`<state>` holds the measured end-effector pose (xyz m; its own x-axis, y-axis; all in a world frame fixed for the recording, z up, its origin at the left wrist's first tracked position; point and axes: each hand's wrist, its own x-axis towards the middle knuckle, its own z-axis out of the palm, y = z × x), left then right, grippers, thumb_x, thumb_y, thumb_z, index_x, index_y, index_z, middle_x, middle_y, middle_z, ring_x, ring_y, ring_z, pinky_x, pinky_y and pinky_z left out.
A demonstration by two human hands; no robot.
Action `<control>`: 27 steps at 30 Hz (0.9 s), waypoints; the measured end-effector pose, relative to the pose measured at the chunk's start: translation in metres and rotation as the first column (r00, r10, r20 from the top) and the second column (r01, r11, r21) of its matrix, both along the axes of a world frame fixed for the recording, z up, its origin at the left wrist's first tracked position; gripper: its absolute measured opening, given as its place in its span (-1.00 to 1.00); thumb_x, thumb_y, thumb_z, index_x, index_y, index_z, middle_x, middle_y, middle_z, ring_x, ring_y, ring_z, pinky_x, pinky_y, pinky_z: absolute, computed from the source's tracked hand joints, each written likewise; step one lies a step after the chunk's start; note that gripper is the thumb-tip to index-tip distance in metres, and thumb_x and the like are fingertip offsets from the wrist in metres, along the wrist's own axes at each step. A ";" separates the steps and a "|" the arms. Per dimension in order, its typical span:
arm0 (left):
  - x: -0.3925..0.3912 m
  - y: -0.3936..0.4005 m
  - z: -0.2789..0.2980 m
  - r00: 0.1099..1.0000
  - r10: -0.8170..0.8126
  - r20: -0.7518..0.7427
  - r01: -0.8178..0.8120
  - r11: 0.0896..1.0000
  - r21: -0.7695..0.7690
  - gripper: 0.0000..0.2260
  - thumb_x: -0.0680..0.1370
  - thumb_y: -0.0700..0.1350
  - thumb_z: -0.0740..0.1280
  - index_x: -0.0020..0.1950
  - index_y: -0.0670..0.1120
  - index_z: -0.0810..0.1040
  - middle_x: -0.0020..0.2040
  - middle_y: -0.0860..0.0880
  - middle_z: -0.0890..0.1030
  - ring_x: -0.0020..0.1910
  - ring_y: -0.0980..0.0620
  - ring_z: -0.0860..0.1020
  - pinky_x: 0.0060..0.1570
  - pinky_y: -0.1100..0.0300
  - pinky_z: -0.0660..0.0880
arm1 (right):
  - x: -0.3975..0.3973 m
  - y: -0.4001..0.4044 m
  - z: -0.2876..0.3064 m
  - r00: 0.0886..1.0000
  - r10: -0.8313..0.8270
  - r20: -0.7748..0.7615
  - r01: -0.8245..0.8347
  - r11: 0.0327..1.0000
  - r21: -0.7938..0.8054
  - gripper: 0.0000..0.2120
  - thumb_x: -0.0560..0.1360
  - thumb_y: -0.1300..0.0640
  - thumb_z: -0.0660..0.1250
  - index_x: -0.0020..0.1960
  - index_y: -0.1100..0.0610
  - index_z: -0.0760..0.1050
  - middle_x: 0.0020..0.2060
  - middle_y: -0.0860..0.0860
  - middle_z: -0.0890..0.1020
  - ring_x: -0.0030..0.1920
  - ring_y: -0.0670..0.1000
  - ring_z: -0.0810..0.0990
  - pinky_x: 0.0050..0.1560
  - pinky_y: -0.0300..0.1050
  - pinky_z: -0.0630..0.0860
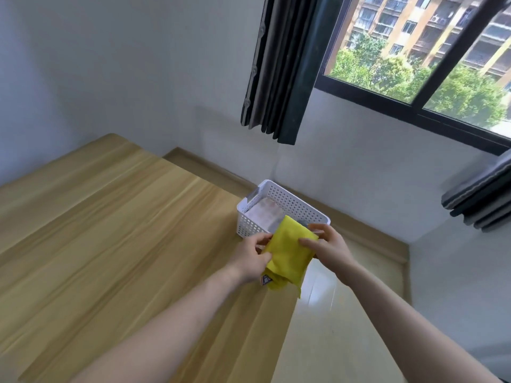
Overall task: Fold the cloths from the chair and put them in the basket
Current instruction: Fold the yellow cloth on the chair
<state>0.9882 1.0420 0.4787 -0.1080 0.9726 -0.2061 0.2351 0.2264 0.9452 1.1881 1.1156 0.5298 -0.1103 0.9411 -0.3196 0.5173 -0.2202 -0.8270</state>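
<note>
A folded yellow cloth (pixel 289 252) is held in the air just in front of the white perforated basket (pixel 293 204), its far edge overlapping the basket's near rim. My left hand (pixel 253 261) grips its left side, and my right hand (pixel 326 247) grips its right side with the fingers on top. A small printed tag hangs at the cloth's lower left corner. Inside the basket lies a pale pinkish folded cloth (pixel 264 214), with a bit of grey cloth (pixel 302 223) behind the yellow one. No chair is in view.
The basket stands at the right edge of a wide wooden table (pixel 110 244). To the right of the table the glossy floor (pixel 331 327) shows. Dark curtains (pixel 279 73) and a window hang on the white wall behind.
</note>
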 end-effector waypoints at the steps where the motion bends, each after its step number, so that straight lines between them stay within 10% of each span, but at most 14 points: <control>1: 0.006 0.021 -0.001 1.000 0.015 -0.017 -0.016 1.000 -0.011 -0.63 0.53 -0.20 0.38 0.33 0.03 0.60 0.17 0.10 0.66 0.13 0.05 0.61 0.17 0.13 0.57 | 0.006 0.022 -0.001 0.999 0.041 0.014 -0.041 0.999 0.013 -0.58 0.42 0.02 0.60 0.23 -0.08 0.57 0.13 0.02 0.64 0.13 0.07 0.66 0.15 0.15 0.66; 5: 0.033 0.105 -0.010 0.994 0.053 -0.097 -0.059 0.996 -0.063 -0.59 0.52 -0.09 0.37 0.38 0.02 0.58 0.26 0.10 0.64 0.21 0.05 0.59 0.25 0.12 0.52 | 0.024 0.114 -0.007 0.974 0.165 0.157 -0.179 0.981 0.078 -0.63 0.51 0.05 0.52 0.30 -0.04 0.60 0.13 0.00 0.64 0.06 0.04 0.64 -0.01 -0.13 0.53; 12: 0.064 0.201 -0.063 0.972 0.008 -0.235 -0.066 0.968 -0.240 -0.56 0.52 -0.24 0.32 0.40 -0.03 0.54 0.29 0.01 0.61 0.28 -0.02 0.56 0.29 0.11 0.50 | 0.037 0.212 -0.056 0.835 0.282 0.472 -0.346 0.937 0.053 -0.63 0.51 0.01 0.44 0.30 0.04 0.60 0.17 0.07 0.68 0.07 0.14 0.66 0.04 -0.03 0.62; 22: 0.081 0.241 -0.119 0.859 -0.297 -0.418 0.062 0.870 -0.490 -0.44 0.54 -0.25 0.30 0.52 0.07 0.39 0.33 -0.09 0.56 0.16 -0.17 0.59 0.00 0.00 0.62 | 0.033 0.245 -0.126 0.219 0.439 0.871 -0.702 0.691 -0.172 -0.74 0.59 0.08 0.25 0.25 0.08 0.43 0.15 0.08 0.65 0.19 0.17 0.59 0.03 -0.01 0.36; 27: 0.088 0.246 -0.118 0.693 -0.404 -0.597 0.110 0.878 -0.466 -0.52 0.59 -0.15 0.31 0.51 0.08 0.38 0.36 -0.11 0.53 0.27 -0.21 0.55 -0.04 0.01 0.55 | 0.022 0.243 -0.125 0.184 0.440 0.879 -0.727 0.663 -0.179 -0.70 0.52 0.26 0.23 0.24 0.11 0.43 0.17 0.08 0.60 0.18 0.17 0.61 -0.07 -0.07 0.45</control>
